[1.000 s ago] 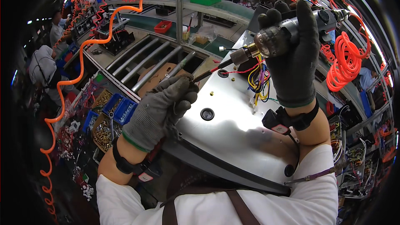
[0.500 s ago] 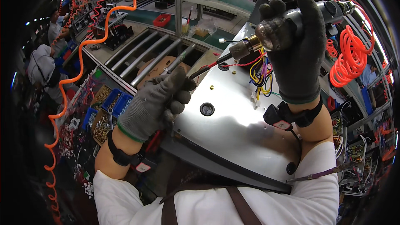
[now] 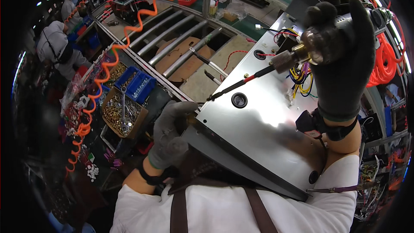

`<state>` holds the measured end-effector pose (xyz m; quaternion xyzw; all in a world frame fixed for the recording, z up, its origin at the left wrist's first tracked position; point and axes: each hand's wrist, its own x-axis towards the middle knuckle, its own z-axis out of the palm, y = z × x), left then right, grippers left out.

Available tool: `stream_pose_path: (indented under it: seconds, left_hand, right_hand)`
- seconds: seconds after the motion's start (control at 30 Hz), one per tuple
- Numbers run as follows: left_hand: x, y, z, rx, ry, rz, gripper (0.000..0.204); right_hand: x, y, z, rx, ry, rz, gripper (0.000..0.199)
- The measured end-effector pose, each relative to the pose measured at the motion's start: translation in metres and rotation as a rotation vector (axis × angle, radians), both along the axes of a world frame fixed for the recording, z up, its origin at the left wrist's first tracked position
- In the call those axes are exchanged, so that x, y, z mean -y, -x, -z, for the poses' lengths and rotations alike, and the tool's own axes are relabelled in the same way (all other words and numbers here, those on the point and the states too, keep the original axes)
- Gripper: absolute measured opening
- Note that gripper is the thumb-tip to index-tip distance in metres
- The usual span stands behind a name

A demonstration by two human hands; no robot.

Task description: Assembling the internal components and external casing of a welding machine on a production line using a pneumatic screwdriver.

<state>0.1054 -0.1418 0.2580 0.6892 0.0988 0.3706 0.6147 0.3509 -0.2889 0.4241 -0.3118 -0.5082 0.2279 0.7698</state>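
My right hand (image 3: 345, 60), in a dark grey work glove, is closed around a power screwdriver (image 3: 283, 61) with a knurled collar. Its long dark bit (image 3: 235, 87) slants down to the left, the tip at the far left corner of a shiny metal panel (image 3: 254, 116). My left hand (image 3: 170, 131), gloved too, is around that corner, one finger stretched along the edge just left of the bit tip. Part of its grip is hidden. A dark strip (image 3: 241, 157) runs along the panel's near side. Coloured wires (image 3: 299, 77) lie at the panel's far side.
Left of the panel stand a cardboard box (image 3: 125, 112) of screws and blue bins (image 3: 138, 84) of small parts. Metal rollers (image 3: 172, 41) lie beyond. An orange coiled hose (image 3: 116, 60) hangs at left, a red-orange coil (image 3: 386, 62) at right. Two people work at far left.
The bit tip has left my left hand's fingers and come down to the panel's corner. My left hand has moved down to that corner; my right hand has shifted right with the screwdriver.
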Motion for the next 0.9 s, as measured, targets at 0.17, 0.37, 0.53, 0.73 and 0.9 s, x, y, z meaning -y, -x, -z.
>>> stream_pose_path:
  seconds: [0.17, 0.37, 0.53, 0.73, 0.9]
  left_hand:
    - [0.003, -0.017, 0.028, 0.198, 0.009, -0.083, 0.07]
    - [0.003, -0.022, 0.026, 0.217, -0.031, -0.146, 0.052]
    - [0.006, -0.024, 0.025, 0.236, -0.068, -0.187, 0.047]
    - [0.005, -0.023, 0.017, 0.21, -0.12, -0.248, 0.04]
    - [0.011, -0.028, 0.011, 0.229, -0.129, -0.339, 0.034]
  right_hand:
    - [-0.007, 0.027, 0.01, -0.083, 0.168, 0.168, 0.048]
    - [-0.023, 0.039, 0.026, 0.101, 0.168, 0.397, 0.043]
    - [-0.022, 0.048, 0.013, -0.168, 0.281, 0.23, 0.041]
    - [-0.034, 0.042, -0.003, 0.076, 0.276, -0.056, 0.044]
    - [-0.066, 0.047, -0.014, 0.54, 0.118, -0.25, 0.049]
